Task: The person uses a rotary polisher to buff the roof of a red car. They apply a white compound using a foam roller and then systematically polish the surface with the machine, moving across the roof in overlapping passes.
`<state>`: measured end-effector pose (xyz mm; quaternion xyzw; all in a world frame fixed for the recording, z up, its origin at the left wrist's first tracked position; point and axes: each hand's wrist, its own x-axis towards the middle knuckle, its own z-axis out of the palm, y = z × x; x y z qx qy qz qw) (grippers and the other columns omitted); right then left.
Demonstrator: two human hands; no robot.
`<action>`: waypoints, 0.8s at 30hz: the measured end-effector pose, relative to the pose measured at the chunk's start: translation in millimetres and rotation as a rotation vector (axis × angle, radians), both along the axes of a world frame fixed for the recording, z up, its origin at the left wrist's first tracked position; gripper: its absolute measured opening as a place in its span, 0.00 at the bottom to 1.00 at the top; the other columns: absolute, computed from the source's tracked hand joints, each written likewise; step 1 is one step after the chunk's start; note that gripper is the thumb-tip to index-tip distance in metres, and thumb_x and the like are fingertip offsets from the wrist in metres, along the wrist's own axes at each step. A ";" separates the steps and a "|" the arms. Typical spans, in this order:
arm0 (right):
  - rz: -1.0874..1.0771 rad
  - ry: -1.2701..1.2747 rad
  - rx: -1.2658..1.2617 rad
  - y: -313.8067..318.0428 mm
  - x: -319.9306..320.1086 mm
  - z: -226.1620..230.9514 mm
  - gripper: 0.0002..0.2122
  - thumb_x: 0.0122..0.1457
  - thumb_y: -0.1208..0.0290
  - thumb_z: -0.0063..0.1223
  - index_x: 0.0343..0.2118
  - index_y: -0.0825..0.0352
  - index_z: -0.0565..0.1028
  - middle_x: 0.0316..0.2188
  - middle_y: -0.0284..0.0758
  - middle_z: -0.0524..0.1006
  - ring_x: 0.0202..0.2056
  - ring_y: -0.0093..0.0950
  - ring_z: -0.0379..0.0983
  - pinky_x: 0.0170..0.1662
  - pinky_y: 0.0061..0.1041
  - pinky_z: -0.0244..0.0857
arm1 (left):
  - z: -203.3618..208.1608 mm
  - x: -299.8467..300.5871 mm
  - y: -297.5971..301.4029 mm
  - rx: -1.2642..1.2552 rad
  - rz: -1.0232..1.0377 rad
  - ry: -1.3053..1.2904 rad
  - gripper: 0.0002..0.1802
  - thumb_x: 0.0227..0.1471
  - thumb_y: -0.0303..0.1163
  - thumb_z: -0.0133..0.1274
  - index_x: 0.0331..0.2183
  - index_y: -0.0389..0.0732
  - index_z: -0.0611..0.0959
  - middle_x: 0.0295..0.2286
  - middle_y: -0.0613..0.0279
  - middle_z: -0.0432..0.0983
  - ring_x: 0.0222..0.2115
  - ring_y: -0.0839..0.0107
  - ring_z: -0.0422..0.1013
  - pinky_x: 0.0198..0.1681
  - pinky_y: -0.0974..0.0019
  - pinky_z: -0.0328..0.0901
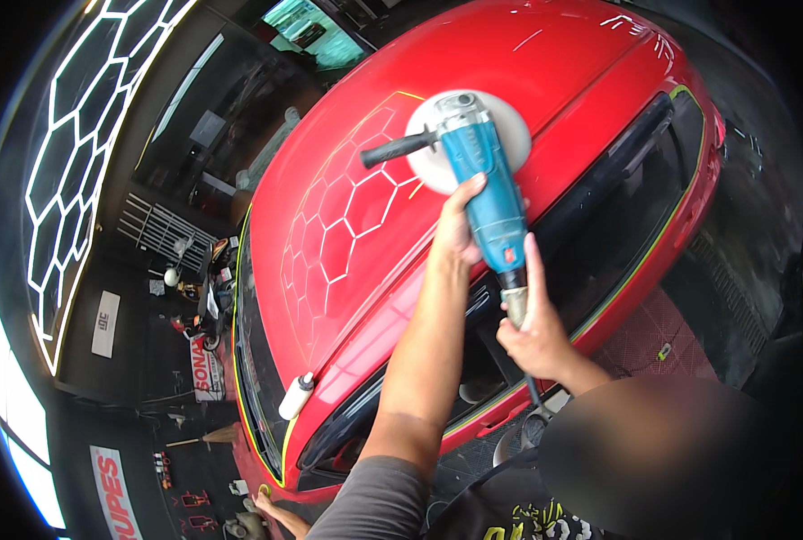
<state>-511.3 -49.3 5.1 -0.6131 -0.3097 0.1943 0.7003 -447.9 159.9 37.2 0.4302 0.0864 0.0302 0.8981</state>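
A teal rotary polisher (489, 184) with a black side handle (397, 150) reaches away from me over a red car roof (455, 49). Its large round white pad (515, 135) appears to lie flat on the paint. My left hand (458, 225) grips the tool's body from the left, thumb on top. Wrapped around its narrow rear grip is my right hand (534, 328), with one finger stretched along the casing. The power cord (534, 391) hangs from that end past the car's side. Nobody holds the side handle.
A white bottle (295, 398) with a dark cap rests at the roof's left corner. Yellow-green tape (236, 360) edges the windows. Low at left, another person's hand (266, 504) is near the car. Wall racks and a broom (221, 435) stand further left; hexagonal lights (68, 180) hang above.
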 end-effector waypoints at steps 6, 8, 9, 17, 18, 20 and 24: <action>0.129 0.122 -0.018 -6.6 -9.0 11.0 0.54 0.52 0.85 0.50 0.79 0.58 0.32 0.70 0.61 0.60 0.58 0.51 0.75 0.54 0.39 0.72 | -5.6 -26.6 4.6 -0.061 0.063 -0.023 0.40 0.54 0.48 0.67 0.57 0.31 0.73 0.46 0.42 0.79 0.46 0.45 0.79 0.54 0.43 0.76; 0.129 0.018 0.005 1.5 -32.5 0.6 0.54 0.52 0.85 0.50 0.79 0.57 0.32 0.70 0.61 0.60 0.58 0.53 0.74 0.55 0.40 0.71 | -13.7 -60.5 17.6 -0.087 0.075 -0.022 0.40 0.54 0.48 0.66 0.58 0.30 0.73 0.46 0.41 0.79 0.48 0.45 0.79 0.55 0.43 0.75; 0.131 -0.049 0.015 6.0 -47.3 -2.9 0.54 0.52 0.84 0.51 0.79 0.58 0.32 0.70 0.62 0.60 0.60 0.55 0.72 0.58 0.41 0.70 | -16.9 -82.5 25.9 -0.089 0.088 -0.027 0.41 0.54 0.49 0.65 0.58 0.29 0.72 0.48 0.40 0.79 0.49 0.45 0.79 0.55 0.42 0.75; 0.334 -0.074 -0.048 34.6 -170.3 -17.3 0.56 0.55 0.81 0.57 0.79 0.45 0.31 0.52 0.61 0.70 0.44 0.64 0.76 0.48 0.55 0.75 | -19.4 -254.7 43.3 -0.051 0.346 -0.080 0.49 0.53 0.54 0.63 0.64 0.29 0.68 0.54 0.42 0.76 0.52 0.44 0.78 0.60 0.39 0.72; 0.416 -0.035 -0.103 36.7 -176.4 -15.7 0.56 0.55 0.81 0.56 0.79 0.47 0.31 0.56 0.61 0.68 0.49 0.63 0.74 0.53 0.54 0.73 | -19.0 -266.3 43.5 -0.031 0.372 -0.084 0.48 0.54 0.55 0.63 0.64 0.33 0.69 0.53 0.43 0.77 0.50 0.45 0.78 0.58 0.40 0.73; 0.520 0.015 -0.173 40.7 -186.1 -13.6 0.55 0.56 0.80 0.56 0.79 0.48 0.31 0.59 0.61 0.67 0.53 0.63 0.73 0.57 0.54 0.71 | -18.5 -282.7 46.5 -0.030 0.379 -0.110 0.47 0.54 0.56 0.63 0.64 0.35 0.70 0.52 0.43 0.78 0.49 0.46 0.79 0.56 0.42 0.75; 0.491 0.001 -0.180 49.2 -192.8 -17.9 0.55 0.56 0.80 0.56 0.79 0.48 0.31 0.58 0.60 0.68 0.51 0.63 0.74 0.56 0.54 0.72 | -20.7 -284.3 54.8 -0.083 0.365 -0.077 0.45 0.52 0.54 0.64 0.61 0.33 0.73 0.52 0.44 0.77 0.49 0.45 0.78 0.56 0.41 0.74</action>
